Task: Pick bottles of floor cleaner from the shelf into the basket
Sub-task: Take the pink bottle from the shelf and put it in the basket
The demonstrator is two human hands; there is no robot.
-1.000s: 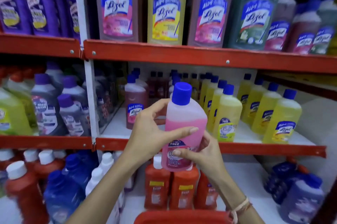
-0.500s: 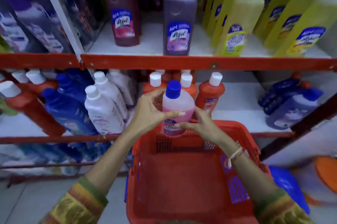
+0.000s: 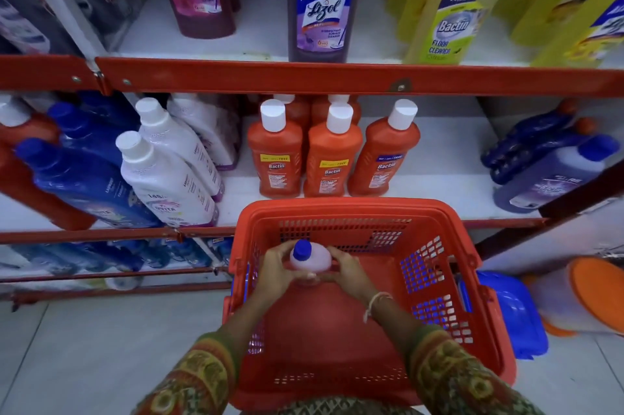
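Note:
A pink floor cleaner bottle with a blue cap stands upright inside the red plastic basket, near its far wall. My left hand wraps its left side and my right hand its right side, both holding it low in the basket. The bottle's lower part is hidden by my fingers. The basket holds nothing else that I can see. More floor cleaner stands on the shelves: orange Bactin bottles, a purple Lizol bottle and yellow Bactin bottles.
Red shelf rails run across above the basket. White bottles and blue bottles lean at the left. Purple bottles lie at the right. A blue lid and an orange tub rest on the tiled floor at right.
My view has tilted down from the shelves to the basket. Both hands have lowered the pink bottle from in front of the shelf down into the basket.

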